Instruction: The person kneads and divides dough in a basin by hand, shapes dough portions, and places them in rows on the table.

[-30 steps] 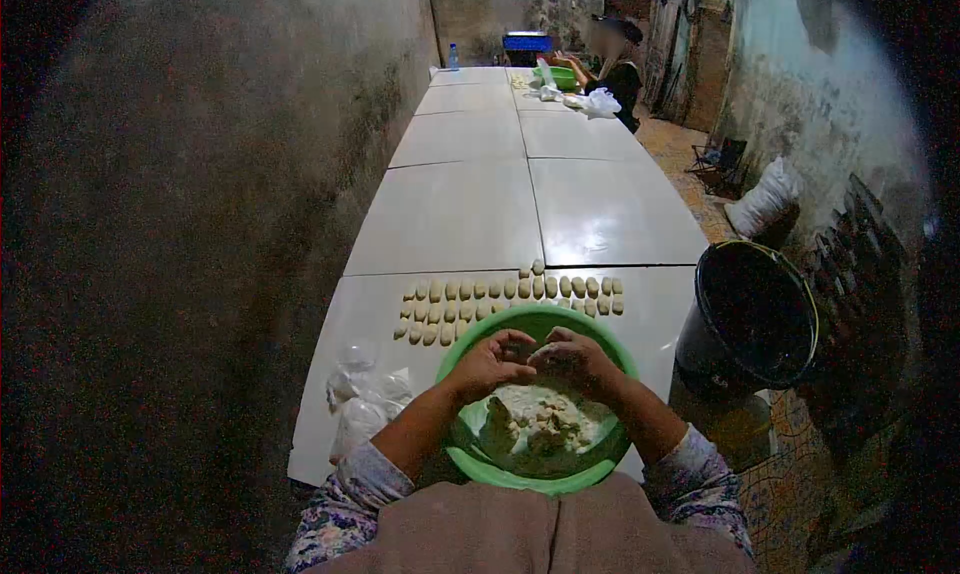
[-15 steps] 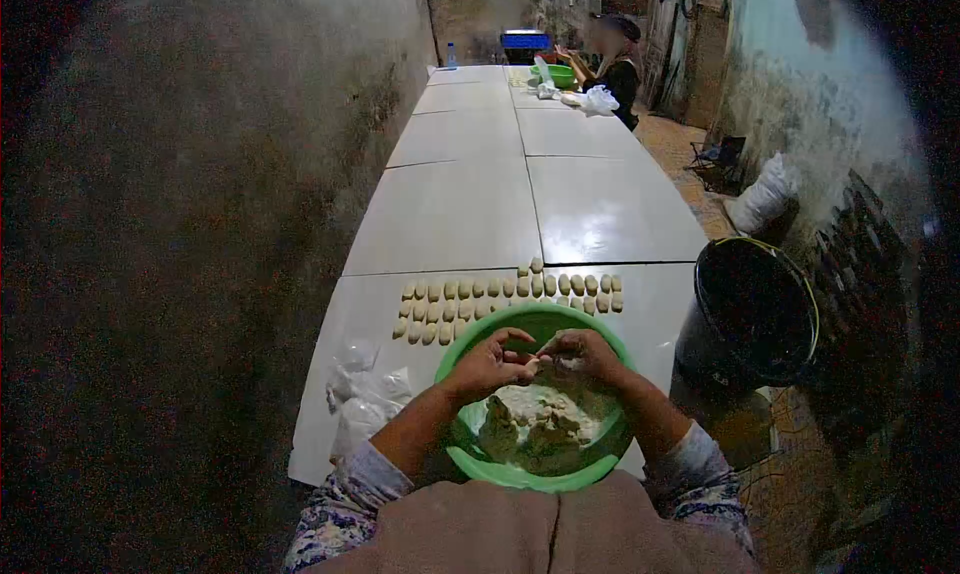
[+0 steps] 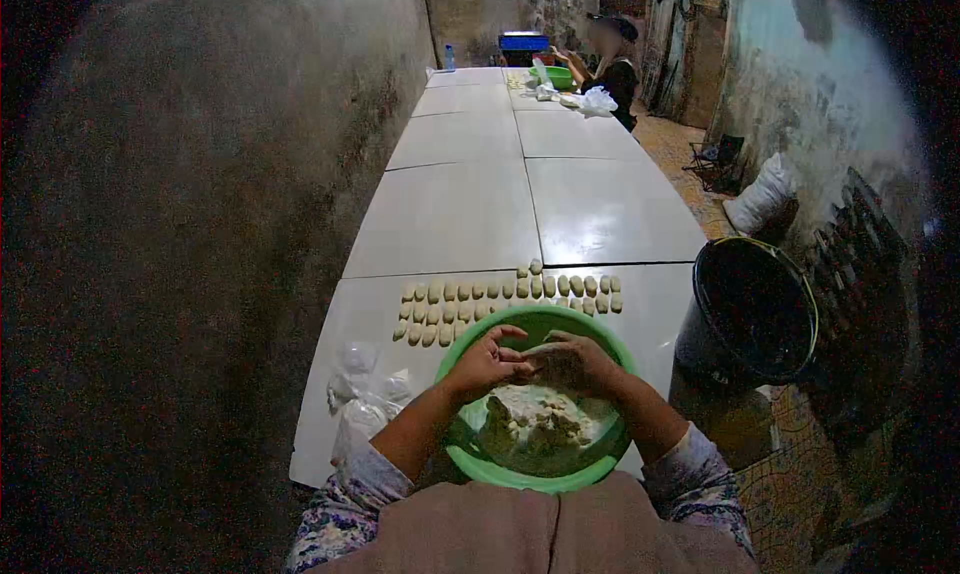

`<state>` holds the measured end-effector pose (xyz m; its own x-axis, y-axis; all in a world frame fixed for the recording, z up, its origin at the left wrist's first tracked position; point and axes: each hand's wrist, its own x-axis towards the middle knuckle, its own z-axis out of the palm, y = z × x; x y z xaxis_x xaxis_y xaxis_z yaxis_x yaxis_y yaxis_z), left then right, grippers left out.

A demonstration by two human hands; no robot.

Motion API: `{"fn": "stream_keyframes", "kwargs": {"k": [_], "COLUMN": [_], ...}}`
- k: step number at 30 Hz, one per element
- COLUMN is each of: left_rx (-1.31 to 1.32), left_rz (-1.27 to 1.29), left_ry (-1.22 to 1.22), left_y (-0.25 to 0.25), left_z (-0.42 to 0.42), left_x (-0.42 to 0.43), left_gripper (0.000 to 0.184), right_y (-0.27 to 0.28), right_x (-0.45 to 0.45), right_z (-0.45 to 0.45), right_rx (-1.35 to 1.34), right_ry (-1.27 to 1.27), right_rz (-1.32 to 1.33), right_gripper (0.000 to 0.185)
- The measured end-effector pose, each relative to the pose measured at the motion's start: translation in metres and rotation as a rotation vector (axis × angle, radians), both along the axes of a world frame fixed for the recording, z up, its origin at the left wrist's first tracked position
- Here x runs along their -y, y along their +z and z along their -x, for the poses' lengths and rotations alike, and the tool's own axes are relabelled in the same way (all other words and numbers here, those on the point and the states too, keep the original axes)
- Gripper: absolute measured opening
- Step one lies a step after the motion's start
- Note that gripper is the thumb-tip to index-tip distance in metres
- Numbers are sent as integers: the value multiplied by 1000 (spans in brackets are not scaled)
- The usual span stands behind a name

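My left hand [image 3: 488, 365] and my right hand [image 3: 578, 362] meet over a green basin [image 3: 462, 452], fingers curled towards each other. Between their fingertips is a small piece of dough, now mostly hidden by the fingers. Below them in the basin lies crumbly, pale dough [image 3: 545, 424] with white flour around it. Just beyond the basin's far rim, rows of small oblong dough pieces [image 3: 465, 291] rest on the white table [image 3: 440, 214].
Clear plastic bags [image 3: 365, 399] of white stuff lie left of the basin. A black bucket [image 3: 750, 309] stands at the table's right edge. At the far end, a person [image 3: 615, 69] works by another green basin [image 3: 555, 76]. A white sack [image 3: 762, 196] leans near the right wall.
The right hand's fingers have folded further over the left fingertips, covering the dough piece that showed between them before. The rows on the table look the same.
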<state>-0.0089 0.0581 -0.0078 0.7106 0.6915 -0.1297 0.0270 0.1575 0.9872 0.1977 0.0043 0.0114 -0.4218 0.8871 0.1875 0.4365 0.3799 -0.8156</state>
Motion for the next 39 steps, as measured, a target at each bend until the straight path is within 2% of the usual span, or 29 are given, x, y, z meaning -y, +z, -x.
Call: {"fn": "stream_keyframes", "kwargs": {"k": [1,2,8,10,12,14,15,20,22,23,24,25,26,27,28,30,31,32,34,35,36,38,39], "left_rx": [1,5,-9,-46,-87,-11,64,7,-36,-21,-21,-76,-129,-128,-125,-119,-53,-53,28,90,153,48,-27], "left_rz": [0,4,59,31,16,36,56,-29,-82,-53,-51,-167,-285,-288,-284,-275,-202,-204,-60,-50,-40,-1,-13], "left_ry": [0,-10,9,29,32,8,-15,-28,-39,-47,-50,-18,14,10,89,249,278,272,399,376,353,384,370], "left_y": [-2,-6,3,7,12,3,-2,-12,-12,-15,-16,-17,-17,-14,-10,0,4,7,25,24,17,8,-9], "left_z": [0,0,-1,-1,-1,-3,-4,-4,-4,-5,-5,-6,-6,-7,-5,0,-1,-1,-5,-6,-9,-18,-22], "left_x": [-1,-3,0,1,4,3,2,4,4,4,6,6,6,5,1,-10,-22,-32,-49,-64,-83,-116,-139], "left_gripper": [52,53,57,58,58,59,59,55,50,40,40,35,30,30,29,28,27,27,29,32,35,34,34], "right_y": [-1,-1,-4,0,-9,-15,-17,-10,-10,-10,-11,-16,-24,-23,-20,-9,0,4,4,-5,13,23,10], "right_x": [-1,0,2,5,2,-2,-3,3,2,1,1,1,-1,-1,-1,5,8,11,15,19,27,45,52], "right_z": [0,0,4,7,6,1,-1,-2,-1,-2,-3,-3,-3,-1,1,7,6,7,9,7,12,13,12], "right_rx": [162,164,-31,-355,-390,-64,-46,16,2,83,164,164,-80,-324,-324,-70,95,94,399,387,411,463,484], "right_ry": [9,9,15,-128,-133,-132,-79,-71,-81,-57,-35,-39,-89,-136,-139,-296,-270,-277,-55,28,68,169,170], "right_rz": [-37,-37,-122,227,245,215,69,23,25,-39,-101,-100,7,110,107,2,30,28,-141,-90,194,145,96], "right_gripper": [35,35,21,18,17,18,15,17,19,23,27,27,31,34,34,39,26,26,26,29,32,37,38]}}
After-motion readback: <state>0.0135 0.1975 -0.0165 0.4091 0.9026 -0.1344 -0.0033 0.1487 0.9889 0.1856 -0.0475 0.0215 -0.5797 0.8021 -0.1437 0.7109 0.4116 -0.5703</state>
